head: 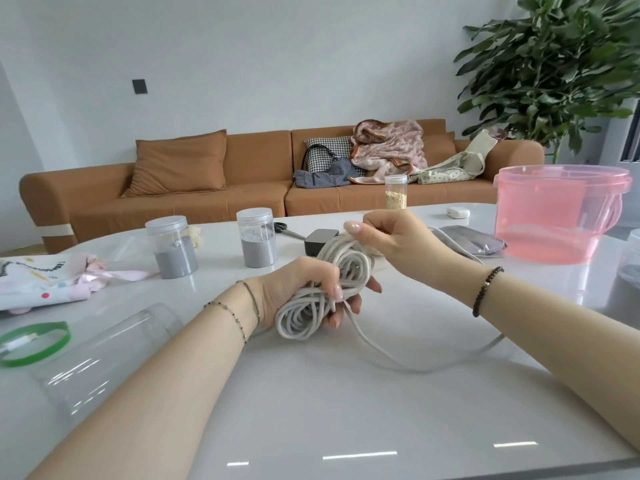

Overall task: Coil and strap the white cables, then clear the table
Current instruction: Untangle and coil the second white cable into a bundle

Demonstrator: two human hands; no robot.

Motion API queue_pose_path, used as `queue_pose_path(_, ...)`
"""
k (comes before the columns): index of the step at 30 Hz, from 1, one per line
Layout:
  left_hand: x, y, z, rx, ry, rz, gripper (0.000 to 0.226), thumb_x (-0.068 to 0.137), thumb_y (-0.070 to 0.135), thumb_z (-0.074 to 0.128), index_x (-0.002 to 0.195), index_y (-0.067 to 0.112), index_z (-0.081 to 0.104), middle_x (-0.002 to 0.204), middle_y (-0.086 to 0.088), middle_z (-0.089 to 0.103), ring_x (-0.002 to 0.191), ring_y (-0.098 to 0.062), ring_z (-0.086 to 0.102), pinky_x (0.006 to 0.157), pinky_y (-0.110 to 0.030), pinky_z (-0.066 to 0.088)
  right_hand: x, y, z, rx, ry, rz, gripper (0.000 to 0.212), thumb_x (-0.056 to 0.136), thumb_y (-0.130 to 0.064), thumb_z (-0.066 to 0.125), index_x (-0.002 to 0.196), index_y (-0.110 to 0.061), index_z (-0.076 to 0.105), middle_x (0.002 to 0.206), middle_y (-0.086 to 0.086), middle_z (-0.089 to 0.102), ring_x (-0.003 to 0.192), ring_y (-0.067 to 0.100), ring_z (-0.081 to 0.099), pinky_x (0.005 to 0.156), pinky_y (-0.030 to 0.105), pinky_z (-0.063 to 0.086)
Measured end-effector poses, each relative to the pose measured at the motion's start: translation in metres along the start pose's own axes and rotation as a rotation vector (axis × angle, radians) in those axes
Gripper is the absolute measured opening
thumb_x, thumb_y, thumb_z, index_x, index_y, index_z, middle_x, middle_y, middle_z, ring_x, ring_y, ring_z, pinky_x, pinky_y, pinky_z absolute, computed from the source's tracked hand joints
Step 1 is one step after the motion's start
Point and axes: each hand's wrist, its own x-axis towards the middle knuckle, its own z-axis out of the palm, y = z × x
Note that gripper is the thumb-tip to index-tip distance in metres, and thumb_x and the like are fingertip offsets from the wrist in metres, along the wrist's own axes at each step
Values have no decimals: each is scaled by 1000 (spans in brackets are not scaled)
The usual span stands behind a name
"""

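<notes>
The left hand (pixel 304 292) curls around a loose bundle of smooth, round white cable (pixel 311 299) above the glossy white table (pixel 346 410). The right hand (pixel 388 237) pinches the bundle's upper loops, while one slack strand trails across the tabletop towards the translucent pink plastic bucket (pixel 554 216).

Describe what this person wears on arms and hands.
No sleeves show. By the left hand, the wrist carries a fine chain with dark beads and a slim dark band. By the right hand, the wrist carries a bracelet of round dark beads. Nails on both wear pale polish.
</notes>
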Motion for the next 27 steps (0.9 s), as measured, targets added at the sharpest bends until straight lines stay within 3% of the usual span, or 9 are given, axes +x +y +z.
queue_pose_path(4,-5,5,-6,-354,-124,137,52,56,15,73,106,5,70,94,-15,67,54,-18,60,50,-23,50,2,5,-1,-3,55,26,53,96,-56,41,68,-12,37,63,-5,29,57,10,27,57,29,23)
queue_pose_path(6,-5,8,-6,-487,-111,248,47,59,15,73,105,5,65,92,-12,61,55,-16,57,51,-23,47,1,10,-4,-91,88,-9,48,104,-44,39,70,-10,40,64,-4,36,59,10,31,57,27,27)
queue_pose_path(10,0,10,-3,-479,275,403,25,67,11,58,89,7,67,91,-12,60,63,-18,53,50,-24,45,-2,13,-3,-259,9,-16,36,106,-36,38,74,-21,44,63,-7,46,59,11,41,60,28,34)
queue_pose_path(12,3,8,-4,-419,415,396,26,68,14,57,87,7,72,93,-16,58,69,-19,53,51,-26,47,-4,12,2,-371,-94,-38,31,106,-32,39,77,-24,44,64,-5,49,65,16,48,66,34,41)
queue_pose_path(16,6,5,-5,-249,414,289,44,63,16,62,105,3,69,91,-16,52,67,-16,46,56,-26,44,-8,6,9,-483,-243,-13,25,105,-32,42,87,-22,56,63,-7,51,69,19,54,66,37,46)
queue_pose_path(20,10,-1,-4,-216,517,132,45,57,19,68,99,2,67,81,-12,48,59,-14,44,56,-25,44,-10,-1,7,-716,-255,0,29,103,-44,42,94,-29,65,62,-13,49,76,17,56,65,33,48)
queue_pose_path(23,11,-1,-4,-280,684,172,18,78,16,64,89,11,77,84,-8,58,64,-12,47,61,-26,42,-11,-3,8,-689,-198,21,27,101,-46,46,93,-29,66,66,-11,54,75,16,57,65,32,49)
queue_pose_path(27,9,0,-24,-426,955,399,5,91,13,63,93,15,67,94,-4,72,69,-10,60,68,-27,52,-8,-2,8,-517,-108,48,22,99,-36,52,85,-25,65,64,-10,56,65,14,56,60,33,44)
